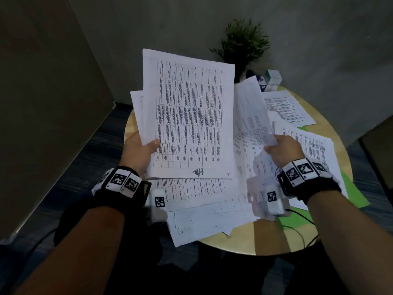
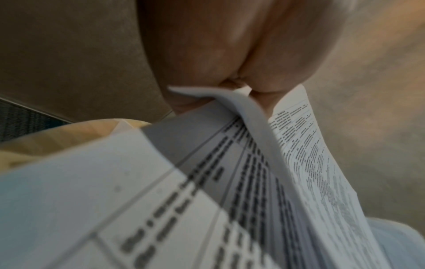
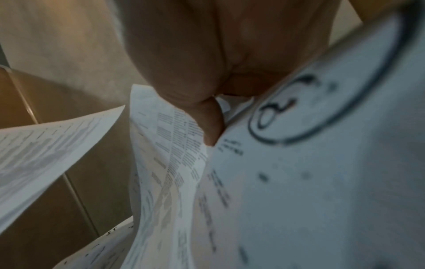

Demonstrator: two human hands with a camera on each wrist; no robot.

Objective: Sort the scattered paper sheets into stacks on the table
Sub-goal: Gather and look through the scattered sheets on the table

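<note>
head view is showing the left hand (image 1: 138,150) pinching a small bundle of sheets (image 1: 187,116) above the table (image 1: 244,241), the right hand (image 1: 285,150) gripping one limp sheet (image 1: 251,116); thin paper is probably needing edge pinches.

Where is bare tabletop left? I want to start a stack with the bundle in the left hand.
The table shows bare wood along its near rim, between the overhanging loose sheets and the green sheet, though a cable crosses there. A thin strip shows at the far right rim. The middle is crowded with paper, the far edge with the plant and boxes.
</note>
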